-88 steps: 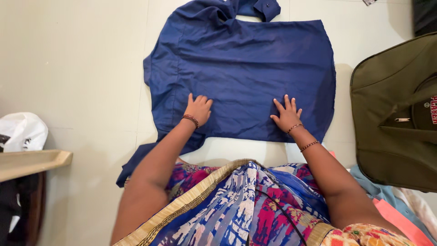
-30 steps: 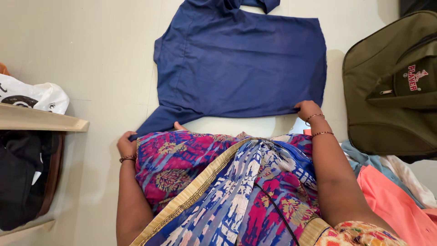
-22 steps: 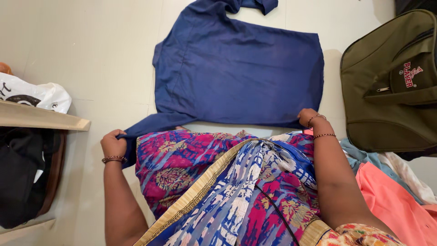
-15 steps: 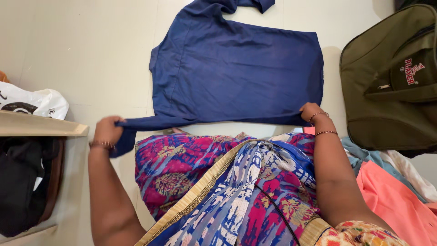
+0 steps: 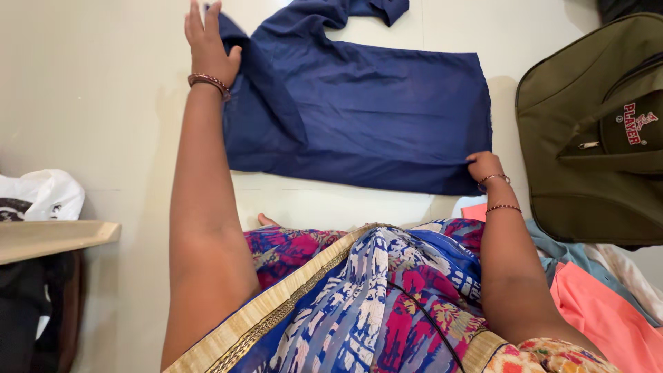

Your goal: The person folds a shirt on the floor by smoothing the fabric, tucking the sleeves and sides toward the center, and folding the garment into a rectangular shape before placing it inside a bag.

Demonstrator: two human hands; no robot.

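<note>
We look down on a dark blue shirt (image 5: 373, 117) lying flat on a pale floor (image 5: 90, 103), with our patterned sari (image 5: 359, 297) bunched just below it. Our left hand (image 5: 209, 43) rests at the shirt's upper left edge, fingers stretched out straight and the thumb pinching a fold of cloth that has been laid over the shirt's left side. Our right hand (image 5: 485, 166) sits at the shirt's lower right corner, fingers curled tight around the hem. Bangles ring both wrists. The collar end of the shirt lies crumpled at its far side. To the right of the shirt, near but not touching it, stands an olive-green bag (image 5: 587, 138). Below that bag, right of the shirt's lower corner, we see pink and light blue cloth (image 5: 608, 304) heaped together. Well to the left of the shirt sit a white plastic bag (image 5: 41, 197) and a wooden ledge (image 5: 55, 238).
</note>
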